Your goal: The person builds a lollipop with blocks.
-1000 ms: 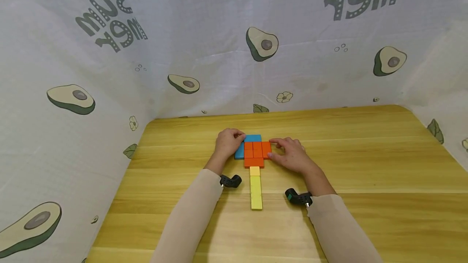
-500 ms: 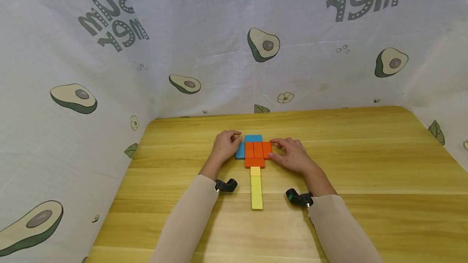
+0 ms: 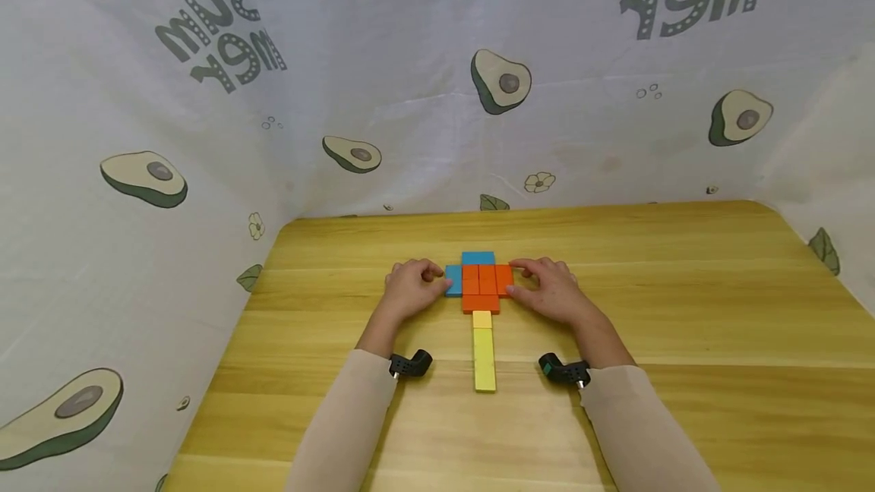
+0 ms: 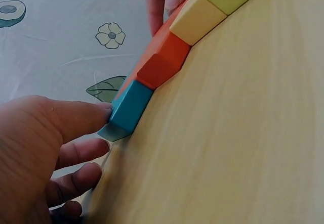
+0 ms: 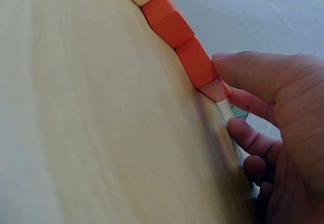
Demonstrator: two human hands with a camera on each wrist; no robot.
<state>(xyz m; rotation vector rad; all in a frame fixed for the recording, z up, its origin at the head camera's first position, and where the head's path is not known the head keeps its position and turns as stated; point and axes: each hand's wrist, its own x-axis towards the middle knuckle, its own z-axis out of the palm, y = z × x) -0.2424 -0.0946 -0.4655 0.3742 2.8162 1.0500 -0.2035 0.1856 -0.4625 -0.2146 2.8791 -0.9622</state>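
Note:
Flat blocks form one joined shape on the table. My left hand (image 3: 410,291) is beside the left blue block (image 3: 454,281); its thumb touches that block's edge (image 4: 129,110), and its other fingers bend loosely below. My right hand (image 3: 550,291) holds the rightmost orange block (image 3: 504,279) between thumb and index finger, at its outer side; this block (image 5: 196,62) also shows in the right wrist view. Another blue block (image 3: 478,257) lies along the far side. Orange blocks (image 3: 478,279) fill the middle, with a crosswise orange block (image 3: 481,304) below them.
A small pale-yellow block (image 3: 481,320) and a long yellow block (image 3: 484,359) run as a stem toward me. The wooden table (image 3: 649,287) meets a white patterned cloth (image 3: 410,97) at its back and sides. Both wrists wear black cameras (image 3: 412,364).
My left hand has left the corner by the far blue block, drawing left and toward me to the left blue block. The right hand stays at its orange block. The view shifts slightly.

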